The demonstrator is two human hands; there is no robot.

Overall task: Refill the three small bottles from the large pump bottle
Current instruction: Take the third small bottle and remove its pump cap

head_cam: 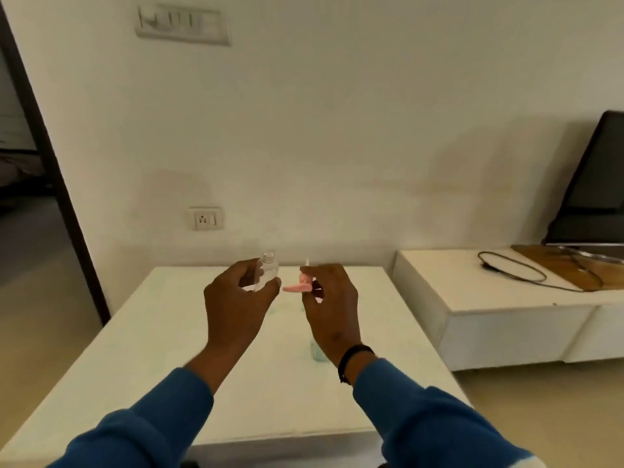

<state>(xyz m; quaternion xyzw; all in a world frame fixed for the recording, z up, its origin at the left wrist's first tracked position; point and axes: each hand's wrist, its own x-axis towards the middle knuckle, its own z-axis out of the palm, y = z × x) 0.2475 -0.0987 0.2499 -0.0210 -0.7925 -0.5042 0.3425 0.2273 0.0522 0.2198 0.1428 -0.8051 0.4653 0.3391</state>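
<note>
Nearest to me, my two blue sleeves (162, 423) reach forward over the white counter (141, 332), with a black band (353, 359) round my right wrist. Just beyond that wrist a pale, bluish small bottle (316, 352) stands on the counter, mostly hidden behind my arm, so I cannot tell whether it is capped. Further out, my left hand (236, 305) is raised above the counter with its fingers and thumb curled round a clear small bottle (268, 271), held upright with its threaded neck open at the top. Beside it, a little apart, my right hand (329, 305) pinches a pink pump cap (299, 287), whose flat head points toward the clear bottle and whose thin white tube sticks up above my fingers. Beyond the hands the counter ends at a cream wall with a socket (204, 218) low down and a switch panel (184, 24) high up. Off to the right, a low white cabinet (489, 298) carries a black cable (513, 269) and a wooden board (560, 268).
</note>
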